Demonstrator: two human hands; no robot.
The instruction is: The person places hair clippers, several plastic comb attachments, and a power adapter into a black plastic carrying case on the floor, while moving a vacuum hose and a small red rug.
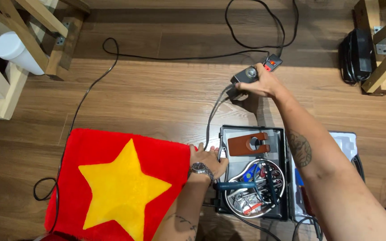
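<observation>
My right hand reaches forward and grips a small grey control box with a round knob, lifted just above the wooden floor. A black cable runs from the box down toward me. Beside the box lies a black plug block with a red switch. My left hand, with a metal wristwatch, rests flat on the left rim of an open black tool case. Inside the case are a brown slotted plate, a coiled metal hose and small tools.
A red cushion with a yellow star lies at lower left. Black cords trail over the wooden floor. Wooden frame legs and a white cup stand at upper left; a black adapter sits by another wooden frame at upper right.
</observation>
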